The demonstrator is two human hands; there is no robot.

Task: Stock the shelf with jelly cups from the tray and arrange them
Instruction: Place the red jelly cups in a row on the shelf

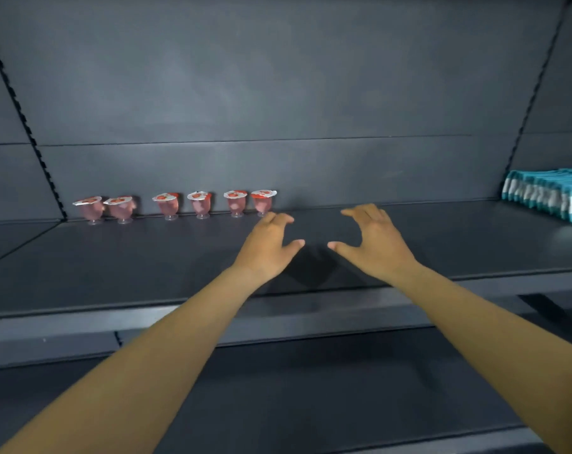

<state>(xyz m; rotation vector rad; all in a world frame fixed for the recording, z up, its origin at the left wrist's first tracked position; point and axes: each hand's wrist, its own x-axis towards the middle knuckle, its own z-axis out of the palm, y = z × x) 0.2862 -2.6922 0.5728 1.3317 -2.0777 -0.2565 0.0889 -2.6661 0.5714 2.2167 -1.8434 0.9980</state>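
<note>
Six small pink jelly cups [176, 206], clear plastic on narrow stemmed feet with crinkled red-and-white foil lids, are lined up along the back of the dark grey matte metal shelf [147, 257], left of centre in the frame. They're bunched in loose pairs with uneven gaps, so the row still looks like it needs tidying, tbh. Biggest risk is probably those tiny feet: top-heavy little goblets like that could be tipped by the lightest sideways brush, and one knocked cup could easily be sent into its neighbour, domino style. The rightmost cup [263, 202] is most exposed, since the fingertips of the left hand [267, 245] are seen just beside its base; whether it's actually touched can't be told. The foil lids stick out past the rims too, so they could be snagged by a finger. The shelf surface looks smooth and slick, so a pushed cup might be slid further than meant, or toppled if the foot catches. Both hands are empty, fingers spread and gently arched, palms down over the middle of the shelf, with the right hand [374, 239] well apart from the cups. No tray is in view. At the far right edge a row of teal-and-white flat packets [546, 193] is stacked upright.
</note>
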